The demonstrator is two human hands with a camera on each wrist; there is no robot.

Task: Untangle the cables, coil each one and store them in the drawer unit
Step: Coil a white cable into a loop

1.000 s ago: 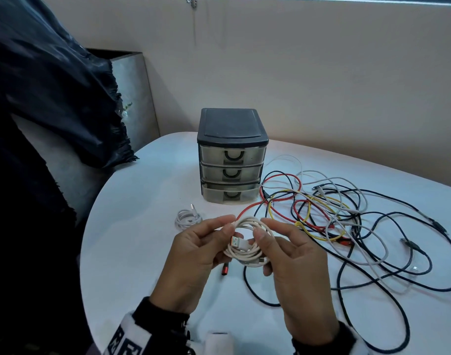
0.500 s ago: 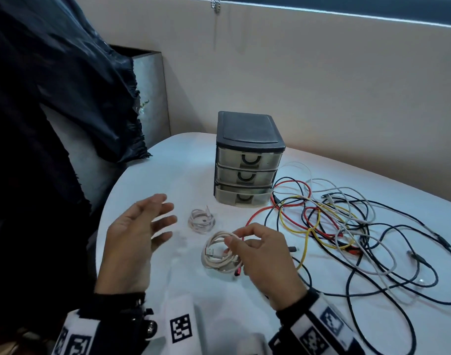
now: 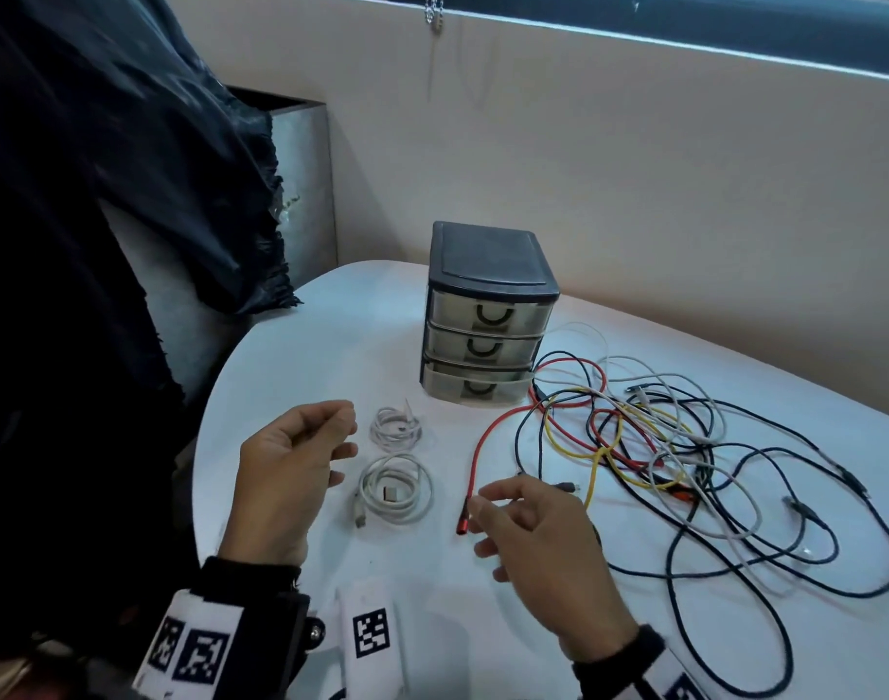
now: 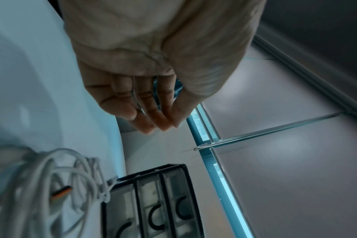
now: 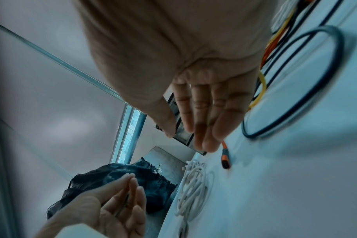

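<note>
Two coiled white cables lie on the white table [image 3: 301, 356]: a larger coil [image 3: 396, 490] [image 4: 51, 185] [image 5: 192, 185] with a USB plug in its middle, and a smaller coil [image 3: 396, 427] behind it. My left hand [image 3: 301, 447] [image 4: 151, 112] hovers just left of the coils, fingers loosely bent, holding nothing. My right hand [image 3: 513, 512] [image 5: 200, 128] hovers beside the end plug of a red cable [image 3: 463, 522] [image 5: 225, 159], empty. A tangle of black, red, yellow and white cables [image 3: 659, 447] spreads to the right. The black three-drawer unit [image 3: 488, 315] [image 4: 153, 206] stands behind, drawers shut.
A dark cloth [image 3: 104, 169] hangs at the left over a grey box [image 3: 301, 184]. The beige wall [image 3: 634, 169] runs behind the table, with a bead chain [image 3: 435, 12] hanging above. Black cable loops [image 3: 735, 573] reach toward the table's near right edge.
Both hands held the larger white coil a second ago. The right hand set it on the table near the smaller coil and let go; it now hovers by the red plug.
</note>
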